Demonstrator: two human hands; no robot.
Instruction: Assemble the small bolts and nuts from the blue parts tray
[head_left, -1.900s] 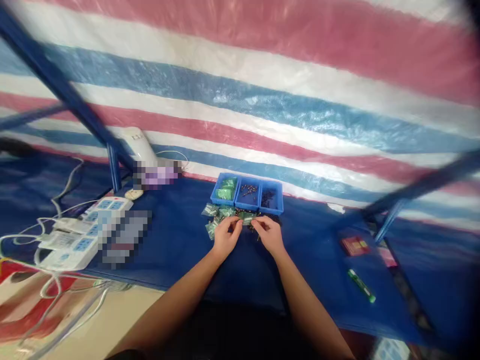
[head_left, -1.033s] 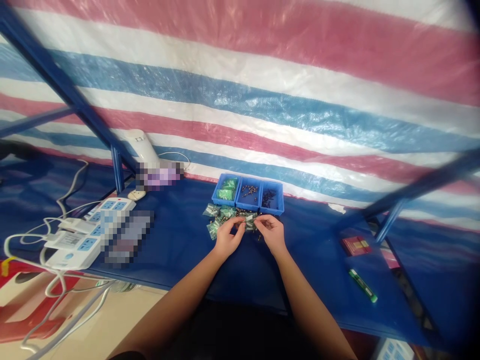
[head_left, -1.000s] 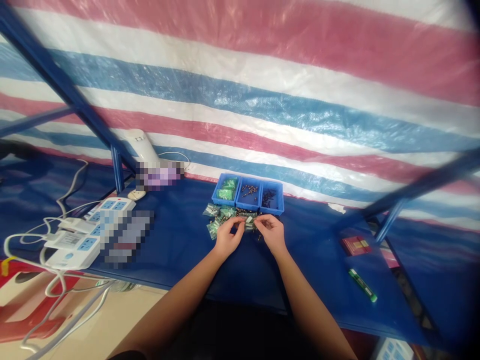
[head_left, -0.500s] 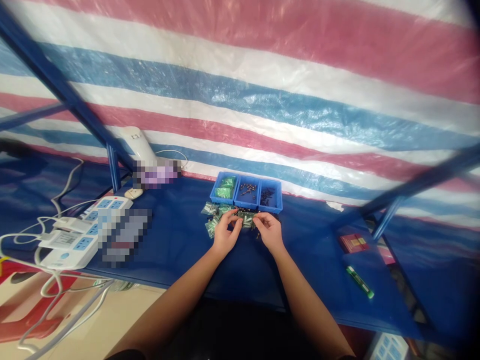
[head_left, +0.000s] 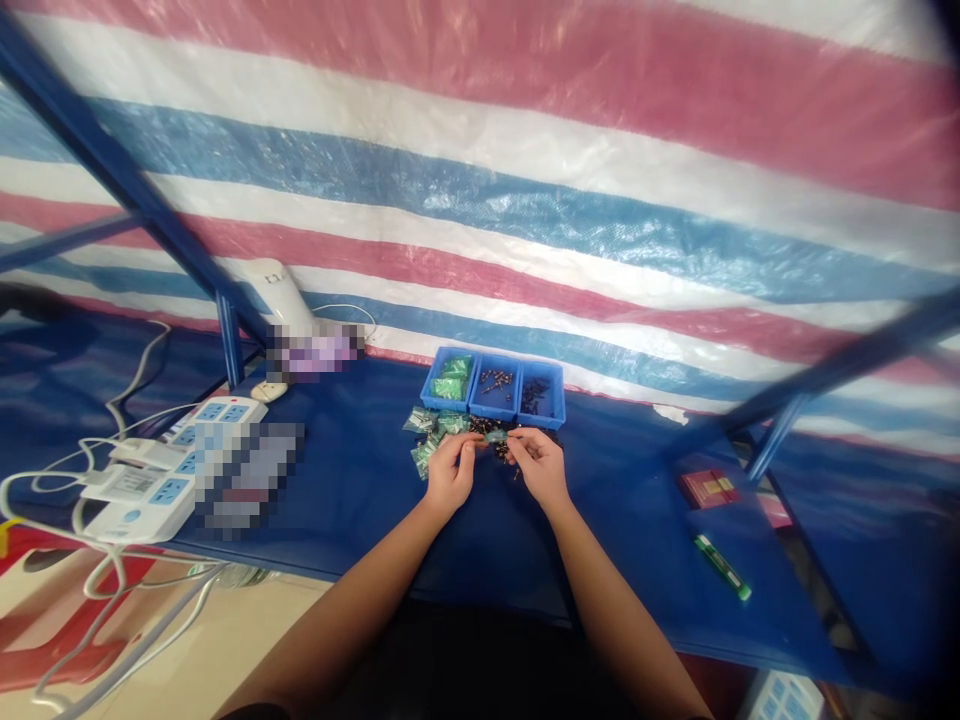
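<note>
Between my two hands is a small clear plastic bag with a greenish tint; its contents are too small to make out. My left hand pinches the bag's left end, thumb and fingers together. On its right end, my right hand closes with thumb and forefinger. Several filled small bags lie in a pile just left of my left hand. Small dark and brassy parts are heaped on the table beneath the held bag, partly covered by my fingers.
Behind my hands three joined blue bins hold green packets, brassy parts and black parts. A white power strip with cables sits left. To the right lie a red box and a green tube.
The bag, spread flat low over the pile half a second ago, is now raised slightly and looks narrower between my fingertips. Both hands stay in nearly the same place.
</note>
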